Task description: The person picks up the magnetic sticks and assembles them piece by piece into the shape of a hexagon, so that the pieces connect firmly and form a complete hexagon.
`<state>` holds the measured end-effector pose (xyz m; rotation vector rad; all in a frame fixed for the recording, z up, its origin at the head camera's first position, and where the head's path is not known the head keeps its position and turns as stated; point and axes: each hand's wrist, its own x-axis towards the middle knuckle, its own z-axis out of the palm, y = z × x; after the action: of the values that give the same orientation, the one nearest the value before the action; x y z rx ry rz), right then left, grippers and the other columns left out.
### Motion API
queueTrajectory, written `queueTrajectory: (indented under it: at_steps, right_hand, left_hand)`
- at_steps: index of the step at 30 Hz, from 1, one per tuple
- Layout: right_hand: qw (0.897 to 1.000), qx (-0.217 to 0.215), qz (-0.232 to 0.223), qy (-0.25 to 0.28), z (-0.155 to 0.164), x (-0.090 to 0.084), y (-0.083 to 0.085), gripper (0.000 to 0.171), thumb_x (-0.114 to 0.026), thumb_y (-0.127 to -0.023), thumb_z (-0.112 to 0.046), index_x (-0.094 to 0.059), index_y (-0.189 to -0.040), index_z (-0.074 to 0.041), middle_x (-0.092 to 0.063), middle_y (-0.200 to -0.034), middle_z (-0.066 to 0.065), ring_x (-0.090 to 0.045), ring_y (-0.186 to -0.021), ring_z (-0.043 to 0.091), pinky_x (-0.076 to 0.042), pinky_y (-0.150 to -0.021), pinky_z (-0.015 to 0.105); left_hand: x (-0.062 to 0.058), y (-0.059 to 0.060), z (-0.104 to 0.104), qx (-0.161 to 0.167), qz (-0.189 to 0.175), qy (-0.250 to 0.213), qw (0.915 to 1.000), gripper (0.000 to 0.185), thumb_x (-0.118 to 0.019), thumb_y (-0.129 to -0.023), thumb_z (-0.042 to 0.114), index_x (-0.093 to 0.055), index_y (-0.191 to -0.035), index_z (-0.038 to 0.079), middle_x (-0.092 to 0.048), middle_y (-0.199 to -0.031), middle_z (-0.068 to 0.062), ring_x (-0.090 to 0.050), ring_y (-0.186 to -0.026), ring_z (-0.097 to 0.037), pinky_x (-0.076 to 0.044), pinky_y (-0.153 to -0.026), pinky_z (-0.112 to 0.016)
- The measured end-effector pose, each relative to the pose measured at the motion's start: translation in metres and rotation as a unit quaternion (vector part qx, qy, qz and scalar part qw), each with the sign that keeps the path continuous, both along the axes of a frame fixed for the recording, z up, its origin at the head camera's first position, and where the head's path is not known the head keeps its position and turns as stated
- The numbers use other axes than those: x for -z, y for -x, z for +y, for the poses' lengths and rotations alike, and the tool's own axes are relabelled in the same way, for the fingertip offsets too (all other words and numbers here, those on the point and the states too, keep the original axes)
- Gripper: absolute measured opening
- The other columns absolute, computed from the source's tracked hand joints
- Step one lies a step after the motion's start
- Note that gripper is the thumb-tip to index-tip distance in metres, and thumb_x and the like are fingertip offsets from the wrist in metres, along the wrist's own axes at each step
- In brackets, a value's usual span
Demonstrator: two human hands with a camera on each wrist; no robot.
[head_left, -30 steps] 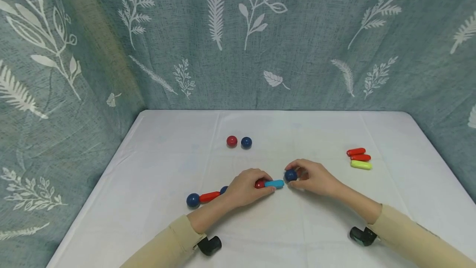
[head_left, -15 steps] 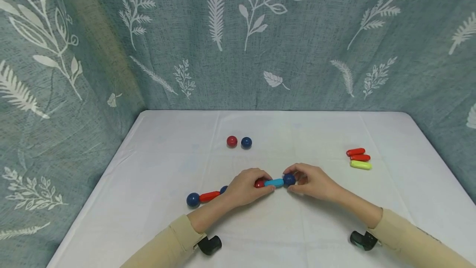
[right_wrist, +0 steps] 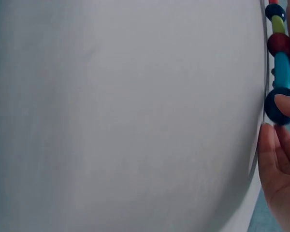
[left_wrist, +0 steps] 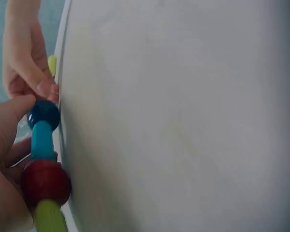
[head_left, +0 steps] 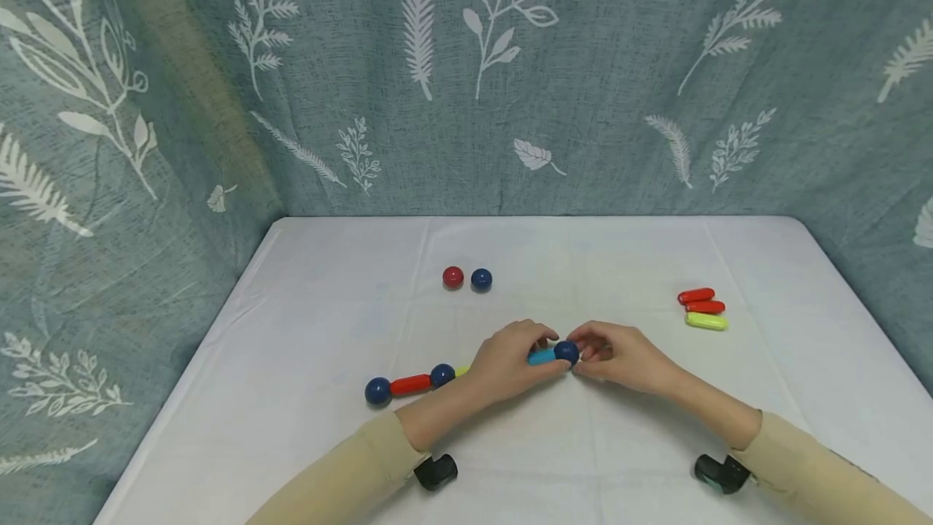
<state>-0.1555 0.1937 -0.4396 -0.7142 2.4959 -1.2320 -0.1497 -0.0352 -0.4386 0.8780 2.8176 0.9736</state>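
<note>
My left hand (head_left: 510, 359) has its thumb on a dark blue ball (head_left: 566, 353) and its fingers bent around the end of the chain. A light blue rod (left_wrist: 42, 140) joins this ball to a red ball (left_wrist: 46, 182), followed by a yellow-green rod (left_wrist: 50, 216). My right hand (head_left: 623, 356) is just right of the blue ball, its fingertips at or very near the ball; contact is unclear. Leftward the chain continues with another blue ball (head_left: 441, 375), a red rod (head_left: 411, 385) and an end blue ball (head_left: 378, 391). The left hand hides the middle from the head view.
A loose red ball (head_left: 453, 277) and blue ball (head_left: 481, 279) lie farther back on the white table (head_left: 328, 290). At the right lie two red rods (head_left: 704, 307) and a yellow-green rod (head_left: 706, 321). A patterned curtain (head_left: 619, 104) borders the table behind.
The right hand brought the blue ball left against the light blue rod's end. The left hand then slid right along the chain to that ball, while the right hand's fingers eased toward the ball's right side.
</note>
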Motion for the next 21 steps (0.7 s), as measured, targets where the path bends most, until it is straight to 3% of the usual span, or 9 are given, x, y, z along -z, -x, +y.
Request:
queueTrajectory:
  at_steps: [5, 9, 15, 18, 21]
  right_hand:
    - [0.999, 0.023, 0.019, -0.016, 0.011, -0.005, 0.0, 0.026, -0.073, -0.087, -0.011, -0.066, -0.111, -0.007, -0.064, -0.093, -0.003, -0.057, -0.082, 0.011, -0.052, -0.075, 0.024]
    - [0.994, 0.062, 0.076, -0.038, 0.026, -0.011, 0.002, 0.021, -0.071, -0.089, -0.008, -0.068, -0.11, -0.007, -0.066, -0.096, -0.002, -0.059, -0.084, 0.013, -0.053, -0.076, 0.027]
    - [0.965, 0.153, 0.188, -0.103, 0.06, -0.018, 0.013, 0.021, -0.069, -0.088, -0.005, -0.069, -0.108, -0.003, -0.066, -0.102, 0.013, -0.057, -0.09, 0.028, -0.047, -0.073, 0.042]
    - [0.953, 0.193, 0.192, -0.13, 0.08, -0.021, 0.02, 0.022, -0.066, -0.089, -0.007, -0.067, -0.11, 0.001, -0.061, -0.11, 0.024, -0.051, -0.097, 0.04, -0.042, -0.076, 0.051]
    - [0.95, 0.218, 0.17, -0.146, 0.094, -0.022, 0.027, 0.026, -0.064, -0.09, -0.009, -0.065, -0.112, 0.004, -0.053, -0.12, 0.032, -0.043, -0.107, 0.05, -0.039, -0.081, 0.059]
  left_hand:
    - [0.001, 0.001, 0.009, 0.003, 0.0, 0.027, 0.9996, 0.04, -0.067, -0.091, 0.044, -0.066, -0.12, 0.016, -0.066, -0.105, 0.003, -0.06, -0.095, -0.009, -0.049, -0.077, -0.025]
    - [0.002, 0.001, 0.009, 0.003, -0.007, 0.036, 0.9993, 0.039, -0.066, -0.091, 0.043, -0.067, -0.12, 0.018, -0.066, -0.106, 0.004, -0.06, -0.096, -0.009, -0.049, -0.079, -0.026]
    - [0.003, -0.001, 0.001, 0.005, -0.033, 0.032, 0.9989, 0.04, -0.065, -0.092, 0.044, -0.066, -0.122, 0.019, -0.066, -0.111, 0.004, -0.059, -0.1, -0.008, -0.049, -0.082, -0.026]
    - [0.004, -0.002, -0.004, 0.005, -0.041, 0.026, 0.9988, 0.04, -0.065, -0.092, 0.045, -0.065, -0.123, 0.019, -0.065, -0.111, 0.005, -0.059, -0.1, -0.007, -0.049, -0.084, -0.027]
    - [0.004, -0.002, -0.009, 0.005, -0.044, 0.021, 0.9988, 0.041, -0.065, -0.092, 0.046, -0.065, -0.123, 0.02, -0.065, -0.111, 0.005, -0.059, -0.099, -0.008, -0.049, -0.084, -0.027]
